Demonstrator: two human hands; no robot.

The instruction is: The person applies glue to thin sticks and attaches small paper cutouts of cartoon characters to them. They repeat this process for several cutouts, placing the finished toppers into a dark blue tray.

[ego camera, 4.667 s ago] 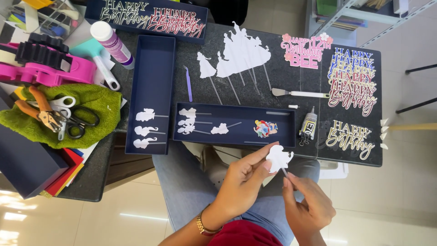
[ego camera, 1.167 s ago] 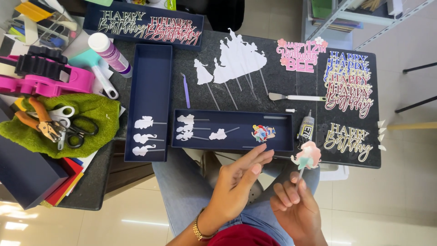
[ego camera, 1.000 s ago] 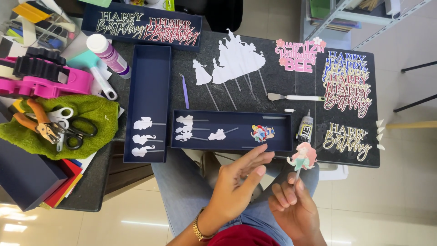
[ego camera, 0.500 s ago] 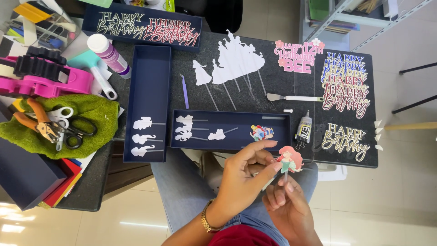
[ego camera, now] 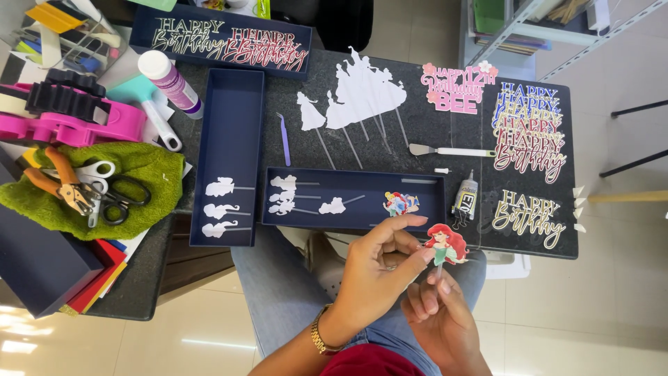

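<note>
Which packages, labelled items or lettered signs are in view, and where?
Glue bottle: top left, white cap, purple label.
Small glue tube: right of long navy tray, pale label.
Script cake toppers: right, stacked, blue, pink, gold.
Pink topper: top centre-right.
Boxed toppers: top, navy lid.

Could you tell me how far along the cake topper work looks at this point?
Done: white figure cutouts on sticks lie in the upright navy tray, and more in the long navy tray. In hand: the right hand holds a red-haired mermaid cutout by its stick while the left hand touches it. Left: a colourful cutout in the long tray and the glue tube lie unused.
</note>
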